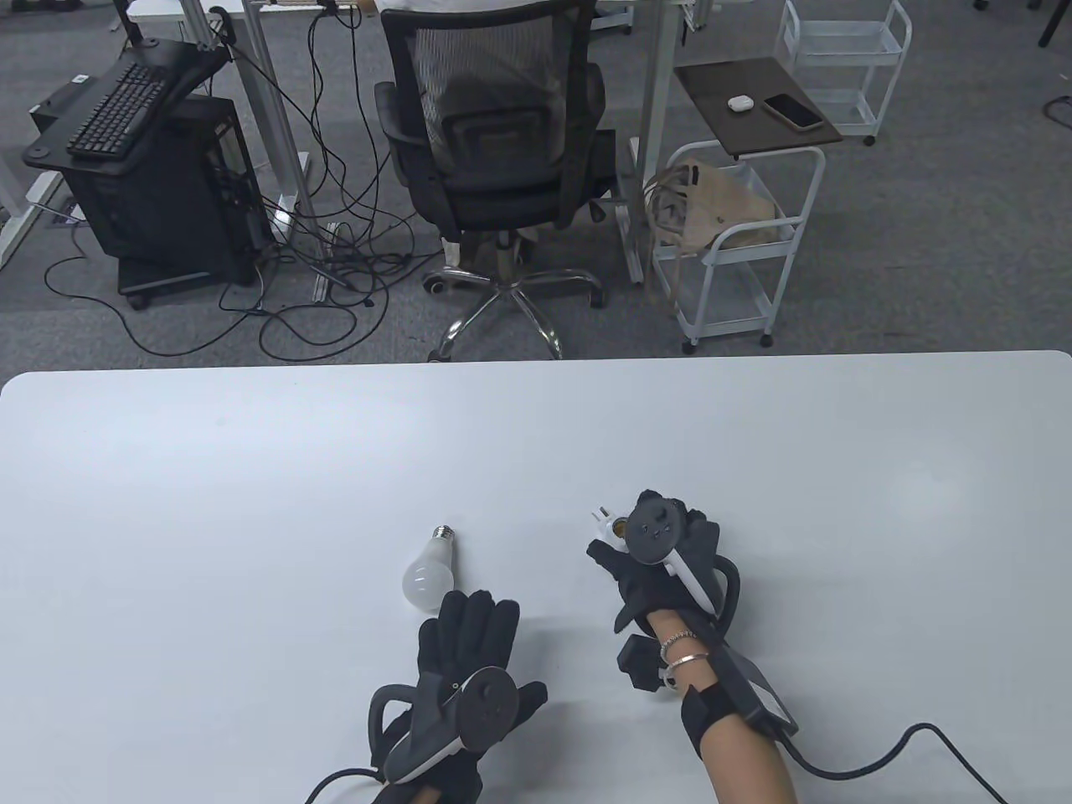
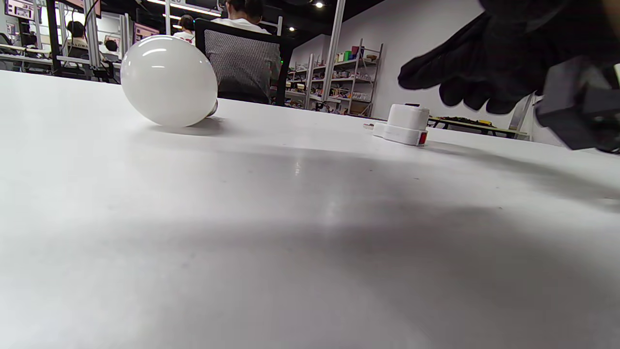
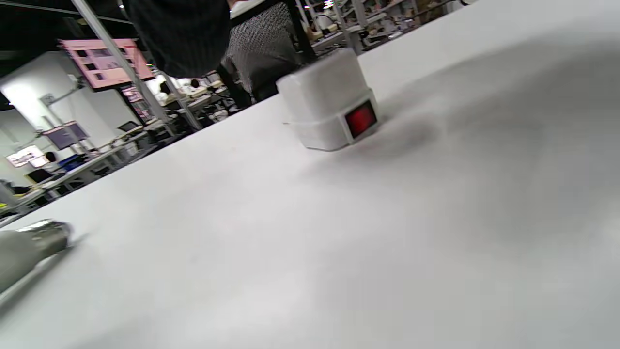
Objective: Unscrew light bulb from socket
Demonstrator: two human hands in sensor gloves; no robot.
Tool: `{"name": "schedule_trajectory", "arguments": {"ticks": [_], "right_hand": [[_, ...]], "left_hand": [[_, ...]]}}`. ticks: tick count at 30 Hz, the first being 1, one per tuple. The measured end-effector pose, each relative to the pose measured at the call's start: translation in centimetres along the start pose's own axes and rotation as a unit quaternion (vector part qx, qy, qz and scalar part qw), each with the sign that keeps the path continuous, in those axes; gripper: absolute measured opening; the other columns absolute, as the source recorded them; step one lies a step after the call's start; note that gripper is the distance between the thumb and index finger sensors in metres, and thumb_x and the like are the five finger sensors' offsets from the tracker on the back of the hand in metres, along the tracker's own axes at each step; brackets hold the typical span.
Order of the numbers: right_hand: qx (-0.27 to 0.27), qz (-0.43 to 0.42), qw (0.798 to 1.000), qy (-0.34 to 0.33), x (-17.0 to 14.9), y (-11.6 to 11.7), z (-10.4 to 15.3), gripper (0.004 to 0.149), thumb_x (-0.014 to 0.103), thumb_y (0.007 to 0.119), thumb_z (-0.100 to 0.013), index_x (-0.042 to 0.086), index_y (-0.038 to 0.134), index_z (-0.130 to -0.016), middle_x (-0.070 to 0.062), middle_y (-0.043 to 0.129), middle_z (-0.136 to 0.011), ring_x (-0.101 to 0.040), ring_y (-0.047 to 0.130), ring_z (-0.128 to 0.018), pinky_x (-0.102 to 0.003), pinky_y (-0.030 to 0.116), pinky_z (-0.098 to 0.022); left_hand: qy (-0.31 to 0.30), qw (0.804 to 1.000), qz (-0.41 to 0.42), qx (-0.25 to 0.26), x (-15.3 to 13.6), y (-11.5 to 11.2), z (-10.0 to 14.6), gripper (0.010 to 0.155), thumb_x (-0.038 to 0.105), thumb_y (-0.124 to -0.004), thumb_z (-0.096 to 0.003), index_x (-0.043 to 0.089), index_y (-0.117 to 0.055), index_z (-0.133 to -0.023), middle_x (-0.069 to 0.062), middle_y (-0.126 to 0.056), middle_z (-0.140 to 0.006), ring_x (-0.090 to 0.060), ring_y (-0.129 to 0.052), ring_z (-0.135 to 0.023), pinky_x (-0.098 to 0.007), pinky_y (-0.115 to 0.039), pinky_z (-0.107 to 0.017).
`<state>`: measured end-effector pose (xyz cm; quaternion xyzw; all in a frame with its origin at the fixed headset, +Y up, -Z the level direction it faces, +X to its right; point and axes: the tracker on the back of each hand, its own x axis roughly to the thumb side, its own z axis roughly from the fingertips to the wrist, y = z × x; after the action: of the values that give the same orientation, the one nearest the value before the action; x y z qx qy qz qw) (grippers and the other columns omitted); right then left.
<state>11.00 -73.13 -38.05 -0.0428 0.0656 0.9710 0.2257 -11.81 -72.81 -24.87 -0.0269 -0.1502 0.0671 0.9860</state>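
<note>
The white light bulb [image 1: 431,569] lies on its side on the white table [image 1: 251,469], free of the socket, its metal screw base pointing away from me. It also shows in the left wrist view [image 2: 167,80], and its base shows in the right wrist view [image 3: 29,237]. My left hand [image 1: 469,620] lies flat with fingers stretched out, just behind the bulb's globe, holding nothing. The white socket [image 1: 607,529] with a red switch [image 3: 361,119] stands on the table [image 2: 404,125]. My right hand [image 1: 662,544] hovers over it with fingers spread [image 2: 484,63], not gripping it.
The table's far edge [image 1: 536,362] runs across the middle of the table view. Beyond it stand an office chair [image 1: 494,142], a white trolley [image 1: 737,243] and a computer stand [image 1: 142,159], all off the table.
</note>
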Motion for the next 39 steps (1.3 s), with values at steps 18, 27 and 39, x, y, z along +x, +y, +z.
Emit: {"name": "schedule_trajectory", "arguments": {"ticks": [18, 27, 39], "right_hand": [[0.037, 0.067, 0.986, -0.15, -1.0, 0.8, 12.1, 0.087, 0.058, 0.07, -0.058, 0.018, 0.023, -0.118, -0.018, 0.012, -0.122, -0.045, 0.002, -0.105, -0.067, 0.021, -0.071], [0.035, 0.121, 0.979, -0.158, -1.2, 2.2, 12.7, 0.086, 0.058, 0.069, -0.058, 0.019, 0.022, -0.118, -0.018, 0.012, -0.123, -0.044, 0.001, -0.106, -0.067, 0.02, -0.072], [0.028, 0.063, 0.981, -0.182, -1.8, 1.7, 12.4, 0.085, 0.058, 0.069, -0.059, 0.019, 0.024, -0.119, -0.018, 0.012, -0.123, -0.044, 0.0, -0.106, -0.067, 0.019, -0.072]], "left_hand": [[-0.013, 0.999, 0.007, -0.032, 0.3, -0.8, 0.0, 0.088, 0.065, -0.062, -0.0574, 0.021, -0.021, -0.121, -0.021, -0.023, -0.13, -0.047, -0.02, -0.115, -0.062, -0.028, -0.083], [-0.014, 0.999, 0.007, -0.043, 0.5, -1.2, -0.1, 0.088, 0.066, -0.061, -0.0575, 0.022, -0.02, -0.122, -0.022, -0.023, -0.13, -0.047, -0.02, -0.115, -0.062, -0.027, -0.083], [-0.017, 0.999, 0.005, -0.047, 0.7, -1.4, -0.2, 0.088, 0.066, -0.061, -0.0574, 0.023, -0.02, -0.122, -0.021, -0.022, -0.131, -0.047, -0.019, -0.115, -0.062, -0.027, -0.083]]}}
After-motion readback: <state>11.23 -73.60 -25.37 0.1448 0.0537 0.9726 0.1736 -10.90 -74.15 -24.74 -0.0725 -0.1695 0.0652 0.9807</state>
